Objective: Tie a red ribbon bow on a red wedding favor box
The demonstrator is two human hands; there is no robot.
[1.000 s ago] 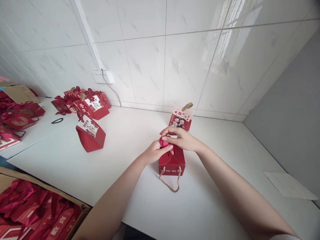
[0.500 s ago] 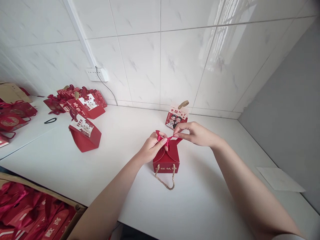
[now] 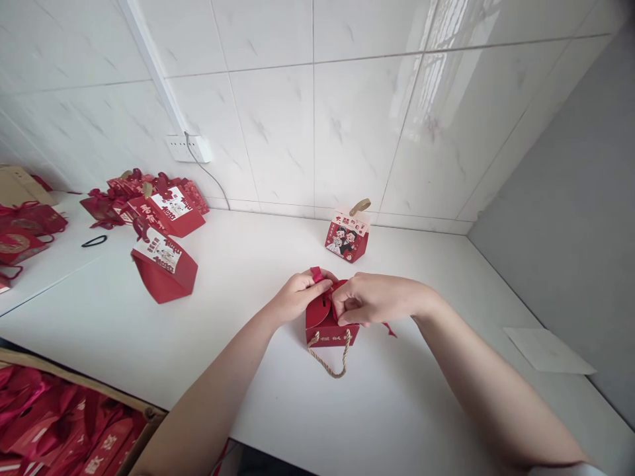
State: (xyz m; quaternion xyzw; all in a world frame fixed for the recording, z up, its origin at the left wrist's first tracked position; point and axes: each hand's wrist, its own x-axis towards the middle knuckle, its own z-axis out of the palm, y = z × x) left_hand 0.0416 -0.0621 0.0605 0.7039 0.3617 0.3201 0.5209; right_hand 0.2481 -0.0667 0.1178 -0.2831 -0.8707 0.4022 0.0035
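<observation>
A small red gift box (image 3: 331,338) with curved top flaps stands on the white table, its twisted gold cord handle (image 3: 333,374) hanging down the front. My left hand (image 3: 303,295) is closed at the box's upper left, pinching a red ribbon (image 3: 316,274) whose loop sticks up above the thumb. Over the right flap my right hand (image 3: 372,299) is curled, its fingertips pressed together at the top of the box. What they pinch is mostly hidden; a ribbon tail (image 3: 391,330) comes out to the right beneath this hand.
Behind stands a small red box with a cartoon couple (image 3: 346,241). To the left are a red box with a white label (image 3: 169,271) and a pile of red boxes (image 3: 173,211). A carton (image 3: 149,423) of red boxes sits lower left. White paper (image 3: 548,350) lies right.
My right hand has come down and toward me from the stretched ribbon onto the box's right flap. The left hand stays near the box top, and the ribbon tail now shows at right.
</observation>
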